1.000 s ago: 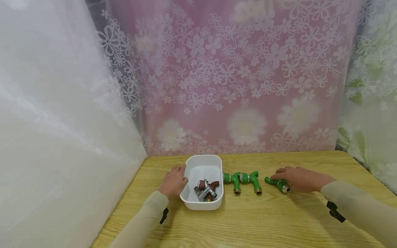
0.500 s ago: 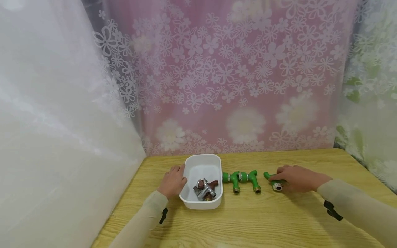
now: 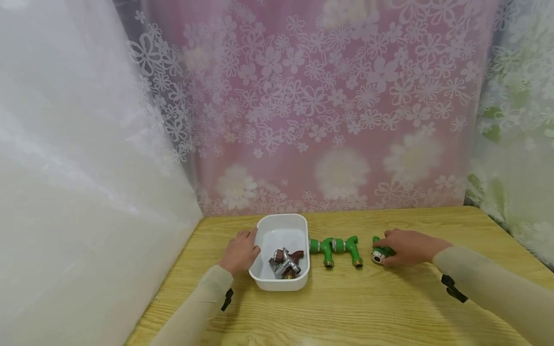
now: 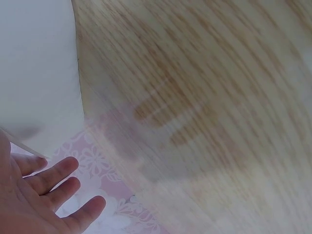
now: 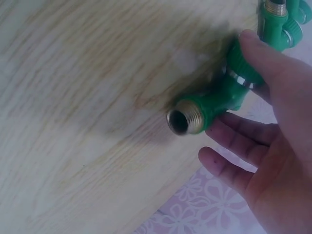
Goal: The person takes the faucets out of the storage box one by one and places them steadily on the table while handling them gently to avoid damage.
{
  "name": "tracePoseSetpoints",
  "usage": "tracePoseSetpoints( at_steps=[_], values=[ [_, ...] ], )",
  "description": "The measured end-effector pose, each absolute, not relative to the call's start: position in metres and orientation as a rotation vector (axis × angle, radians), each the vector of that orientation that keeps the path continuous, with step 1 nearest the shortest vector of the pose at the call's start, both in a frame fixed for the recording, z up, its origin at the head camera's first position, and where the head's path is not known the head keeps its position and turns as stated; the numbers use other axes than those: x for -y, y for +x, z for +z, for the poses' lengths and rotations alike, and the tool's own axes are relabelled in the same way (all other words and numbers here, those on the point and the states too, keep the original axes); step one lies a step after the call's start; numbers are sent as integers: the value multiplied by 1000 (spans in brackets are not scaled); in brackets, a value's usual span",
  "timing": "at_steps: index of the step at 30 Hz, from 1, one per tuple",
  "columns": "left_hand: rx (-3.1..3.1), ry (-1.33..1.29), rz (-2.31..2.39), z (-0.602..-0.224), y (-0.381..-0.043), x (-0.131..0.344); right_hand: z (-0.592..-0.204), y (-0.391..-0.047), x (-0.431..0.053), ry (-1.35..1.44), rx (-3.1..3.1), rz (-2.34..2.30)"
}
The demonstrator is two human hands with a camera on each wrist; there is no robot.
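Observation:
In the head view my right hand (image 3: 409, 247) grips a green tap (image 3: 383, 251) at the right of the table. The right wrist view shows the thumb on the ribbed green part of the tap (image 5: 214, 100), with fingers on its other side and its threaded brass end exposed. My left hand (image 3: 239, 252) rests at the left rim of a white plastic tub (image 3: 281, 287). In the left wrist view its fingers (image 4: 56, 175) are loosely extended beside the tub wall. Two more green taps, a nearer one (image 3: 327, 252) and another (image 3: 352, 251), lie in a row between tub and right hand.
Inside the tub lie a chrome tap (image 3: 285, 263) and a reddish-brown tap (image 3: 297, 255), overlapping near its front. The wooden table (image 3: 337, 312) ends at the back against a pink floral curtain (image 3: 329, 120). A whitish sheet (image 3: 108, 192) hangs along the left.
My right hand has moved left with the green tap, closer to the two others. The tap has turned, its metal end swinging left. The left hand stays at the tub's rim.

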State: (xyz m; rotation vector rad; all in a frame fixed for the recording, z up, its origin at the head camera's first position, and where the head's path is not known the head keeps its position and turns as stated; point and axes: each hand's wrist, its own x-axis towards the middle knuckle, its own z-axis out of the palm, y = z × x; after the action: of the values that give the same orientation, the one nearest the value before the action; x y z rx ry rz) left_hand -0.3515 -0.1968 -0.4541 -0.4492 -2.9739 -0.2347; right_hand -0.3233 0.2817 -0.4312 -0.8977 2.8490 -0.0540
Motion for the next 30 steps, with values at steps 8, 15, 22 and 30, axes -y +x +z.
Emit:
tracePoseSetpoints(
  at_steps=[8,15,22,30],
  values=[
    [2969,-449,-237,-453,-351,196,-431,-327,-276,-904,-2832,-30],
    [2972,-449,-254,-453,-351,197,-433,-330,-269,-911,-2878,-12],
    [2969,-448,-257,-452,-351,197,-435,-335,-263,-930,-2921,-17],
    [2977,-443,-251,-451,-350,195,-438,-341,-259,-894,-2947,-25]
  ],
)
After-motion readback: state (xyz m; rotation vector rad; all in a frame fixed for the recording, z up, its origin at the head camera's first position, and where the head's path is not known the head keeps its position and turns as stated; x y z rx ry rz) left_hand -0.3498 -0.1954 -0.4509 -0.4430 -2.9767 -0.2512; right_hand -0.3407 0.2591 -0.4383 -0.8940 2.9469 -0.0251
